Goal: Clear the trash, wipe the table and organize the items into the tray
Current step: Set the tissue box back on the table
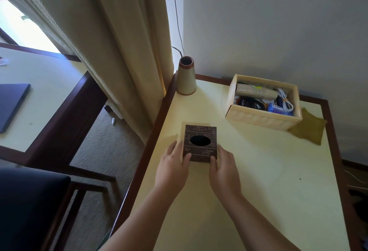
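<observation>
A dark brown tissue box (200, 135) with an oval hole on top stands on the pale yellow table (258, 181) near its left edge. My left hand (173, 165) presses against the box's left side and my right hand (224, 168) against its right side, thumbs on the near face. At the back right stands a light wooden tray (260, 116) holding a stack of paper cups (253, 91), a black item, a white cable and a blue packet. An olive cloth (310, 129) lies flat beside the tray's right corner.
A cream cone-shaped vase (186, 77) with a brown rim stands at the table's back left corner, by the curtain (119, 41). A second table (39, 95) with a dark laptop is at left, and a dark chair (29, 207) is at lower left.
</observation>
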`<action>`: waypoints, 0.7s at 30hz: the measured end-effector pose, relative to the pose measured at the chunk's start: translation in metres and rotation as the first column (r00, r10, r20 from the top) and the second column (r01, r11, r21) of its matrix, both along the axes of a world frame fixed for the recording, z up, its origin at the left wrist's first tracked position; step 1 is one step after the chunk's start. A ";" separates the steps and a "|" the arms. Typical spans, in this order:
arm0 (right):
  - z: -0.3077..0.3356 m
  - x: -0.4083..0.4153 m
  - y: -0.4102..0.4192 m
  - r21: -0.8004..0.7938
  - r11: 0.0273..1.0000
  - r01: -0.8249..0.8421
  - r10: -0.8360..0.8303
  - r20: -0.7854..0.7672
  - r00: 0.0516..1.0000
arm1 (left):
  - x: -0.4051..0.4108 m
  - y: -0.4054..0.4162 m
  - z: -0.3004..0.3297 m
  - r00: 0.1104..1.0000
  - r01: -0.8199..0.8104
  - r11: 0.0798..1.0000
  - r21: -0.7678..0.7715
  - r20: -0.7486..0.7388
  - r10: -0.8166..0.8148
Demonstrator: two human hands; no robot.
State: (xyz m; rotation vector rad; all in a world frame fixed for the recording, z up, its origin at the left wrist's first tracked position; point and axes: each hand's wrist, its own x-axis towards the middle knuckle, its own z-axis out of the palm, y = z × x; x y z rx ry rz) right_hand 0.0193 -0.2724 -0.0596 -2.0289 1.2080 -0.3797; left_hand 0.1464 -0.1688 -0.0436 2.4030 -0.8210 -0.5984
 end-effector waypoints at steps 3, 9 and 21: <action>-0.001 -0.010 0.015 -0.261 0.928 -0.267 0.231 -0.160 0.960 | -0.025 0.016 0.007 0.947 0.245 0.969 0.042 0.203 -0.248; -0.010 -0.013 0.028 -0.237 0.821 -0.520 0.345 -0.520 0.781 | -0.038 0.017 -0.007 0.868 0.393 0.853 0.343 0.168 -0.468; 0.011 0.066 -0.064 -0.183 0.787 -0.589 0.249 -0.779 0.575 | 0.028 -0.091 0.004 0.838 0.420 0.819 0.390 0.179 -0.515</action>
